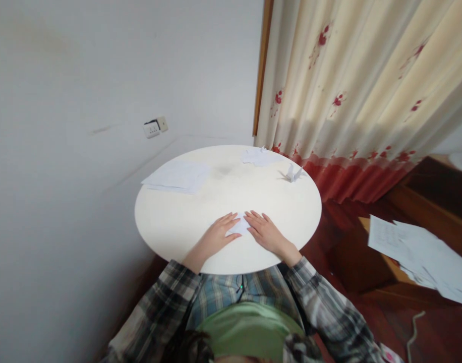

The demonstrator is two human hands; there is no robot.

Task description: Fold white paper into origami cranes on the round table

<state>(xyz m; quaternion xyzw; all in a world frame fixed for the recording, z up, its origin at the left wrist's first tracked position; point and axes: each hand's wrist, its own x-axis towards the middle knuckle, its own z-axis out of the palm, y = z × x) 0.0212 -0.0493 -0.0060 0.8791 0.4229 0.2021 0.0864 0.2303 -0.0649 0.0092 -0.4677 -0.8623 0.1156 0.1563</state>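
Note:
A small piece of white paper [238, 225] lies flat near the front of the round white table [231, 196]. My left hand [221, 233] rests over its left side, fingers stretched out and flat. On the right side, my right hand [263, 229] lies with its fingers extended and touching the paper. Both hands partly cover the sheet, so its full outline and any folds cannot be made out. Neither hand grips anything.
A stack of white sheets [176, 176] lies at the table's back left. A folded paper crane [292, 174] stands at the right edge, near loose paper [256, 157] at the back. More papers [423, 252] lie on a wooden piece at right. A patterned curtain [352, 91] hangs behind.

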